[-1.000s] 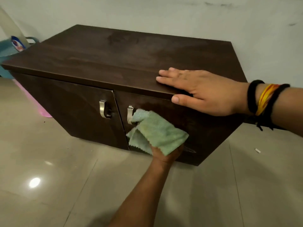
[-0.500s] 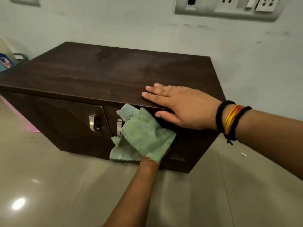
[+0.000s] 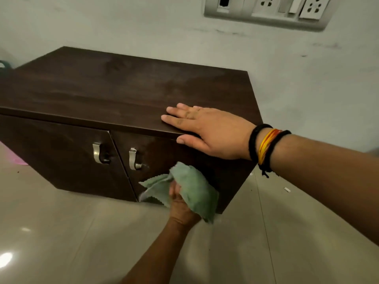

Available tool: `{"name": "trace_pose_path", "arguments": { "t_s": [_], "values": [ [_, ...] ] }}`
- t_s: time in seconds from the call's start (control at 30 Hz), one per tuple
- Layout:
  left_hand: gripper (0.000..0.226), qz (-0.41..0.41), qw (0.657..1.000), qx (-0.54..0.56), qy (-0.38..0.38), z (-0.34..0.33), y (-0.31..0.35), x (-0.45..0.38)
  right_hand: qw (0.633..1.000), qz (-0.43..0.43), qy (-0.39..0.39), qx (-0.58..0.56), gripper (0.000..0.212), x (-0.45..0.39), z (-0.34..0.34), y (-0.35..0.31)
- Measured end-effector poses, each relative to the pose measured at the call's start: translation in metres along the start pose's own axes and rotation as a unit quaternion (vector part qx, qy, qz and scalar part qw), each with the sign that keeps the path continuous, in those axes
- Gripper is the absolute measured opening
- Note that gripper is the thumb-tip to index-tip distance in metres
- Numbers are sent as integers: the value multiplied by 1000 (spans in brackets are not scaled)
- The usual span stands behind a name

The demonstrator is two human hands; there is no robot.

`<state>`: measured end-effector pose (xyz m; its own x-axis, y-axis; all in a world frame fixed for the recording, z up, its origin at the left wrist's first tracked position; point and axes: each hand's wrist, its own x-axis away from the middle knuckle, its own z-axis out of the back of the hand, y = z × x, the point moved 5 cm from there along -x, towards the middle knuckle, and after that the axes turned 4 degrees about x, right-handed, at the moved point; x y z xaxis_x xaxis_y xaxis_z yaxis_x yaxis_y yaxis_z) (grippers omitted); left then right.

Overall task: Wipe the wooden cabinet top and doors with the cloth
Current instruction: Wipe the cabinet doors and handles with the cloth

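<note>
A low dark wooden cabinet (image 3: 114, 95) stands on the floor against the wall, with two doors and two metal handles (image 3: 133, 158). My left hand (image 3: 180, 203) grips a green cloth (image 3: 194, 191) and presses it against the lower part of the right door (image 3: 164, 152), near its bottom edge. My right hand (image 3: 207, 130) lies flat, fingers together, on the front right edge of the cabinet top, its thumb hanging over the edge. Black and orange threads circle that wrist.
Glossy beige floor tiles (image 3: 61, 232) spread in front of and beside the cabinet. A switch and socket panel (image 3: 266, 11) sits on the white wall above. Something pink (image 3: 12, 158) lies on the floor at the left.
My left hand has slid the cloth down the right door, from beside the handle to the bottom edge. The view has tilted up; my right hand stays put.
</note>
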<state>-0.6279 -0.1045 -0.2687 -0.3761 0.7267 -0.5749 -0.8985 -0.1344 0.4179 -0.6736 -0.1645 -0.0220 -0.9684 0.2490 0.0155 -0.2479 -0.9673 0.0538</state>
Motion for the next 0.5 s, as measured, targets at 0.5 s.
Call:
{"name": "trace_pose_path", "arguments": {
  "t_s": [0.5],
  "values": [
    [36,-338,938,-75,-31,13,28,-15,999,10,6,-30,58,-4,0,1]
  ]
}}
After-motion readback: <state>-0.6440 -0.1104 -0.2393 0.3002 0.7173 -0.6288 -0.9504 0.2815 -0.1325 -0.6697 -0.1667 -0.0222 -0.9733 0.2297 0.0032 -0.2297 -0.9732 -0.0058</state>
